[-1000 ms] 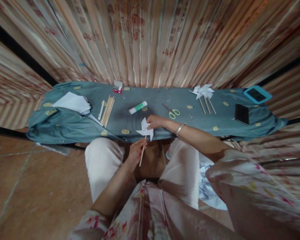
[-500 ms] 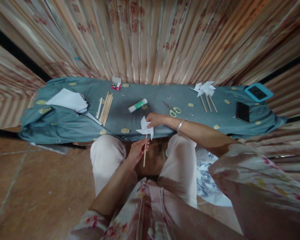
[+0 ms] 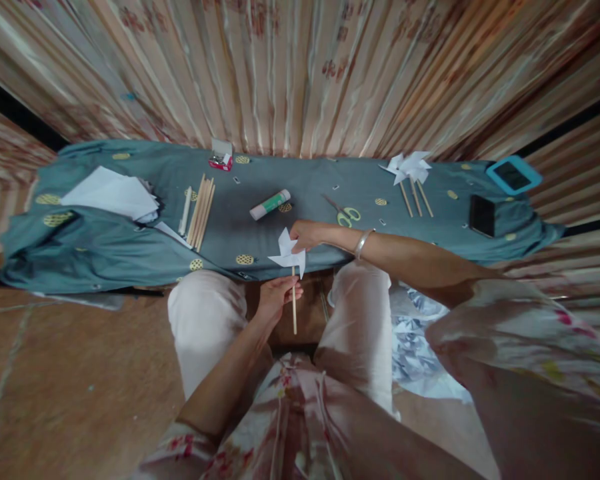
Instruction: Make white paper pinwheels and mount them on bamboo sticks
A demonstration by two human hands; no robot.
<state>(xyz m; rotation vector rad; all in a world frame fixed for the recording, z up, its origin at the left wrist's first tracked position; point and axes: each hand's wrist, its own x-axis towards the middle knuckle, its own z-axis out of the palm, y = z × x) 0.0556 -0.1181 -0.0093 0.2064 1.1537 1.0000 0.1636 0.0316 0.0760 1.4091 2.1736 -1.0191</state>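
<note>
Paper pinwheel (image 3: 286, 252) in both hands, at the near edge of the worktop (image 3: 310, 173): its stick (image 3: 295, 313) has swung from a slant to nearly straight toward the person, so the two seem better lined up. Left hand (image 3: 276, 293): fingers pinched closed on the stick below the blades. Right hand (image 3: 307, 235): fingers touch the paper; how tightly, I can't tell. Beyond lie scissors (image 3: 349, 216) and a glue stick (image 3: 270, 205).
</note>
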